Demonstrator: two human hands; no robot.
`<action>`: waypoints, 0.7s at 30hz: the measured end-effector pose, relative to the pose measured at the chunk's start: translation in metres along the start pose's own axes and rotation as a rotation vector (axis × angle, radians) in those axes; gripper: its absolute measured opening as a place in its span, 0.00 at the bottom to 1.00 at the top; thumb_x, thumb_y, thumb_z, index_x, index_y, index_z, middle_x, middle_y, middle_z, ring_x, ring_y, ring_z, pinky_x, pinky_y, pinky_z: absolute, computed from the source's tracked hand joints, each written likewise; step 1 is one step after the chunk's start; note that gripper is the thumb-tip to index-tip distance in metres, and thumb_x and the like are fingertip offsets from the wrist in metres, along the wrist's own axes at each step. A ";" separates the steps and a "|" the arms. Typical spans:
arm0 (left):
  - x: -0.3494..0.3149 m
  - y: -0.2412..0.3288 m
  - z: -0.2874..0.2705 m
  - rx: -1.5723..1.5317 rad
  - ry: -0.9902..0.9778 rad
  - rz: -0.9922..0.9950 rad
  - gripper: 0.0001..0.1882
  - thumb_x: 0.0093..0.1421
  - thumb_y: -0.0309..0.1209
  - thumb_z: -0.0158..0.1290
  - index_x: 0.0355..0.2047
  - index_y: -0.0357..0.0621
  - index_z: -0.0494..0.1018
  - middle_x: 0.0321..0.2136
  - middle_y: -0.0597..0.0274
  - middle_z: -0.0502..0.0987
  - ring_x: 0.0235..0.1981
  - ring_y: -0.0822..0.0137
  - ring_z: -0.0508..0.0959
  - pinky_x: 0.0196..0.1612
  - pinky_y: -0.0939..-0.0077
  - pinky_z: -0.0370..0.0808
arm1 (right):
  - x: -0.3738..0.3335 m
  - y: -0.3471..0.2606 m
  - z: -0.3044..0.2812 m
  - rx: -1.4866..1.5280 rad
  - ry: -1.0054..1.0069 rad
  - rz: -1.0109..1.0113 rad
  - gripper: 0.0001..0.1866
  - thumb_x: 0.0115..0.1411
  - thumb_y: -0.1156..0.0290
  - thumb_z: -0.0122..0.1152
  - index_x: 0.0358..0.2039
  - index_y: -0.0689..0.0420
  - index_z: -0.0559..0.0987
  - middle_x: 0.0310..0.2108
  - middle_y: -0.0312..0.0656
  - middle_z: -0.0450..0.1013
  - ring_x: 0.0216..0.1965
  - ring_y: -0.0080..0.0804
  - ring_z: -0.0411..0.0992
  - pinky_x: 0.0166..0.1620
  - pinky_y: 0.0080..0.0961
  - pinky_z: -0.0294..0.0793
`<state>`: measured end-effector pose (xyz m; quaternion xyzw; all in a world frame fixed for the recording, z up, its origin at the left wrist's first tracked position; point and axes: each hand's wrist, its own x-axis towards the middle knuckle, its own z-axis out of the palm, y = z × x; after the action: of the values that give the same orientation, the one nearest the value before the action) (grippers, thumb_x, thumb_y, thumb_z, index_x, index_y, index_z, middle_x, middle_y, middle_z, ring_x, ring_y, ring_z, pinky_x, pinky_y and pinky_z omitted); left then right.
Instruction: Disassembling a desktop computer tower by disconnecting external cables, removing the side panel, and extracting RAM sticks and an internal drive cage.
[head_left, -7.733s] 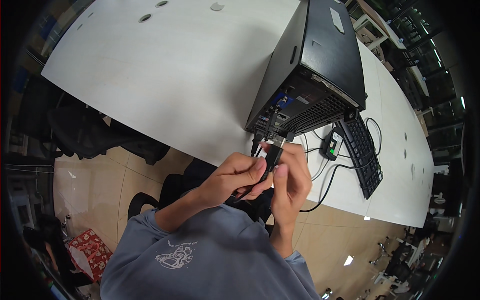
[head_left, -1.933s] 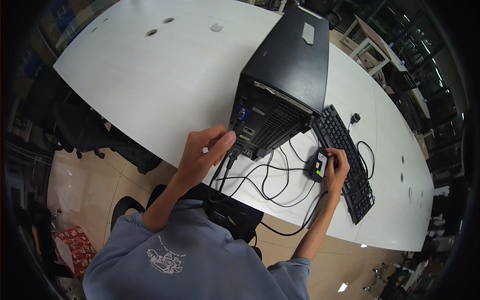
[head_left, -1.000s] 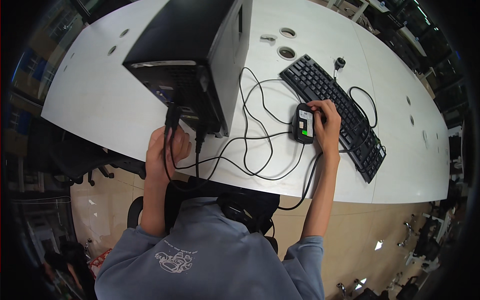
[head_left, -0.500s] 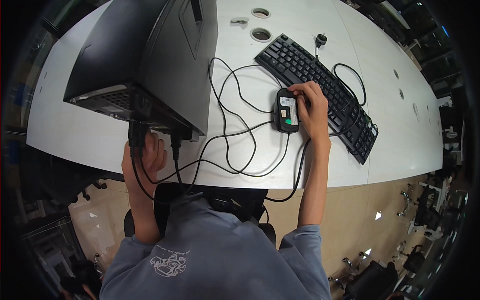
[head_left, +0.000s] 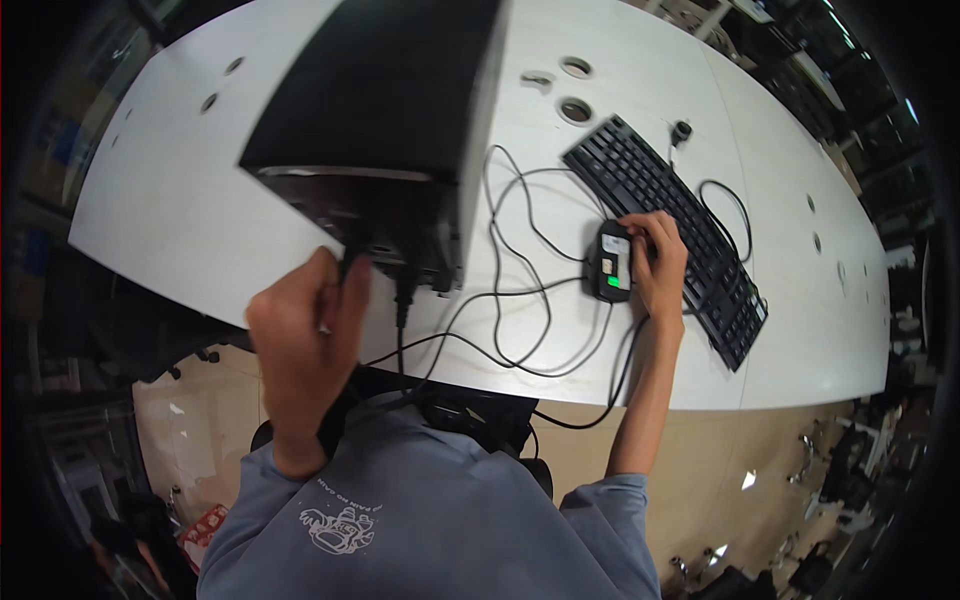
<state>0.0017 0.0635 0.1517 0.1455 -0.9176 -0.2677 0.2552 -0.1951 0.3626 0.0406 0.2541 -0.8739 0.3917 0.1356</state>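
Observation:
A black computer tower (head_left: 390, 120) stands on the white table, its rear side with the ports toward me. My left hand (head_left: 310, 335) is closed in a pinch on a black cable plug (head_left: 352, 258) at the tower's rear. The hand is blurred and partly hides the plug; I cannot tell whether it is fully seated. Beside it a black power cord (head_left: 403, 300) goes into the tower. My right hand (head_left: 660, 262) grips the right edge of a small black box (head_left: 608, 265) with labels on its face. Thin black cables (head_left: 497, 250) run from the box.
Right of the box a black keyboard (head_left: 665, 200) lies slanted, with its cable looped at the far side. A black plug (head_left: 681, 131) and a small grey piece (head_left: 537, 80) lie farther back, near round holes (head_left: 575, 110) in the white table (head_left: 160, 210).
My view has shifted, so the tower and keyboard appear farther right and lower. My left hand has turned and come more into sight, staying at the tower's rear. My right hand stays on the box.

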 end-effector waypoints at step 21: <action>-0.004 -0.010 -0.002 0.100 -0.030 0.225 0.11 0.60 0.31 0.55 0.22 0.42 0.69 0.11 0.62 0.70 0.12 0.62 0.72 0.18 0.69 0.66 | -0.003 0.006 0.006 0.037 0.032 -0.029 0.13 0.53 0.89 0.50 0.35 0.62 0.79 0.29 0.41 0.70 0.33 0.29 0.72 0.39 0.21 0.70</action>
<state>0.0072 0.0555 0.1460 0.0504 -0.9441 -0.1934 0.2621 -0.1958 0.3619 0.0316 0.2629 -0.8605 0.4096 0.1507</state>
